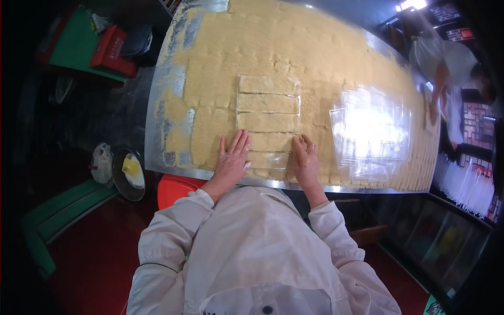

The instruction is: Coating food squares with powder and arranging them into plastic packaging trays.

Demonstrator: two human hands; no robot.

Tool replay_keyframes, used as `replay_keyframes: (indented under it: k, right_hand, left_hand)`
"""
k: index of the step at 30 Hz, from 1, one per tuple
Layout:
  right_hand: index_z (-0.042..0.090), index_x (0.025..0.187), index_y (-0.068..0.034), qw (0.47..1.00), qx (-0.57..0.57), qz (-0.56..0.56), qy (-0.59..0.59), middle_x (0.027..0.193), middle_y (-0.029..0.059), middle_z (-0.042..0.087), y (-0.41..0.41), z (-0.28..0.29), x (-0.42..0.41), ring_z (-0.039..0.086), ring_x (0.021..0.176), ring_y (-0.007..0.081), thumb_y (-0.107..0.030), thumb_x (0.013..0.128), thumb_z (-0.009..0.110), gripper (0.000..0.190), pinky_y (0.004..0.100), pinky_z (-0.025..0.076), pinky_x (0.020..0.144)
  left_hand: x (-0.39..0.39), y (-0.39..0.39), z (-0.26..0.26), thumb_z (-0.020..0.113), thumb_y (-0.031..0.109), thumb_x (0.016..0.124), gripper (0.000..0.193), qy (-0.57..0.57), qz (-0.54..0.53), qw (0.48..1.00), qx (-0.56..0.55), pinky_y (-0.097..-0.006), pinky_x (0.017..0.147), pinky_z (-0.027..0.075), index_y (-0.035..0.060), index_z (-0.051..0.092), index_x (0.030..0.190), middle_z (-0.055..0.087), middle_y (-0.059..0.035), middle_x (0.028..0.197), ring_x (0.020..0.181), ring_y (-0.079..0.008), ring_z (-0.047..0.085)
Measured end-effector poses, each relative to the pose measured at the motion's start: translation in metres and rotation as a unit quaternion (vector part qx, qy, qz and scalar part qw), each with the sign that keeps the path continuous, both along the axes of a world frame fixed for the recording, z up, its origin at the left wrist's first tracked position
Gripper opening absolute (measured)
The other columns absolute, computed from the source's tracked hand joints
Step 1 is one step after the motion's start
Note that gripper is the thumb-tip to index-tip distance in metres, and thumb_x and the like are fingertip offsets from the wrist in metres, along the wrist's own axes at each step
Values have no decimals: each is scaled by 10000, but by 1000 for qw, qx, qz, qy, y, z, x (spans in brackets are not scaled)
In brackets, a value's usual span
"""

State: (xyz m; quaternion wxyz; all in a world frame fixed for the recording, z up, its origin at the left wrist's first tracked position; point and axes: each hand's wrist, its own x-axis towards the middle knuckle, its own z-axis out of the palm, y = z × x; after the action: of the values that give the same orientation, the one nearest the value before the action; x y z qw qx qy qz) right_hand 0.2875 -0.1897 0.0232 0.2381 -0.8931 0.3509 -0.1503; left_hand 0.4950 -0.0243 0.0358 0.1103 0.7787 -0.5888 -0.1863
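A clear plastic tray (271, 160) lies on the powder-covered metal table. Several long pieces coated in tan powder (269, 122) sit crosswise in it, side by side; the strip nearest my body shows bare ribbed plastic. My left hand (233, 155) lies over the tray's left edge, fingers apart, fingertips at the nearest piece's left end. At that piece's right end rests my right hand (305, 157), its fingers bent; whether it grips the piece or the tray cannot be told. To the right is a loose pile of clear plastic trays (370, 134), glaring in the light.
Tan powder (275, 35) spreads thickly over the metal table (155, 130). A co-worker (445, 59) leans in at the far right edge. On the left are a red box (111, 51), a bowl with a yellow scraper (131, 167) and a plastic bag (102, 163). A red stool (177, 191) stands below the near edge.
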Motion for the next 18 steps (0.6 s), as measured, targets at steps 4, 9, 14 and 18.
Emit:
replay_keyframes:
  k: [4,9,14,18]
  right_hand:
    - [514,1419,-76,1000,-24,-11,-11,1489,237,403,3,2,-1,424,1354,414,-34,846,667,595,472,405,1070]
    - [354,1510,-28,993,-47,27,106,1604,227,239,13,0,2,240,1482,404,-153,869,673,727,510,257,1171]
    - [189,1567,-1,979,-36,58,194,1643,187,182,23,1,10,120,1530,373,-480,963,519,839,549,74,1213]
    - [271,1545,-16,990,-51,54,117,1615,175,265,16,28,46,191,1512,370,-385,983,540,724,541,151,1200]
  left_hand:
    - [1,0,-1,723,267,850,852,18,0,1000,1,-599,1207,72,28,285,1541,205,-123,1644,1531,-256,162]
    - [6,5,0,719,267,854,860,23,-11,1000,-1,-599,1209,66,26,271,1547,180,-124,1651,1535,-258,146]
    - [14,15,1,713,242,860,846,67,-2,997,-34,-609,1205,73,25,269,1547,161,-135,1654,1536,-268,143]
    - [36,30,2,697,200,866,816,114,58,990,-59,-601,1203,87,28,278,1544,173,-134,1650,1531,-286,165]
